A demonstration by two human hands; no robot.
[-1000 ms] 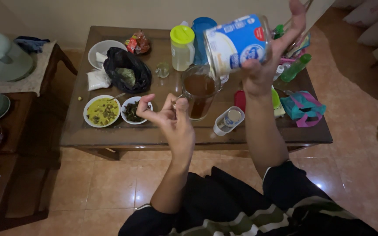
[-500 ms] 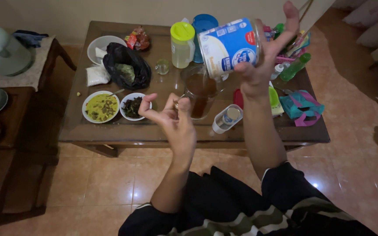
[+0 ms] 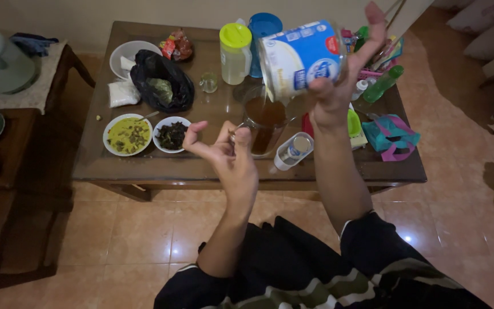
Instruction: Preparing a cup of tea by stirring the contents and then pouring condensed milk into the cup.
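My right hand (image 3: 338, 86) grips a blue and white tin can (image 3: 299, 57), tipped on its side with its mouth over a glass mug (image 3: 264, 121) of brown liquid. A thin pale stream runs from the can into the mug. My left hand (image 3: 227, 154) pinches the mug's handle at its left side. The mug stands on a dark wooden table (image 3: 144, 166).
Another can (image 3: 293, 151) lies on its side by the mug. Two bowls of food (image 3: 127, 134) (image 3: 171, 134), a black bag (image 3: 161, 86), a green-lidded jug (image 3: 235, 51), a blue container (image 3: 264, 28), a green bottle (image 3: 381, 86) and a teal pouch (image 3: 390, 137) crowd the table.
The can in my right hand has tilted a little further over the mug. The view has drifted slightly; my left hand stays on the handle.
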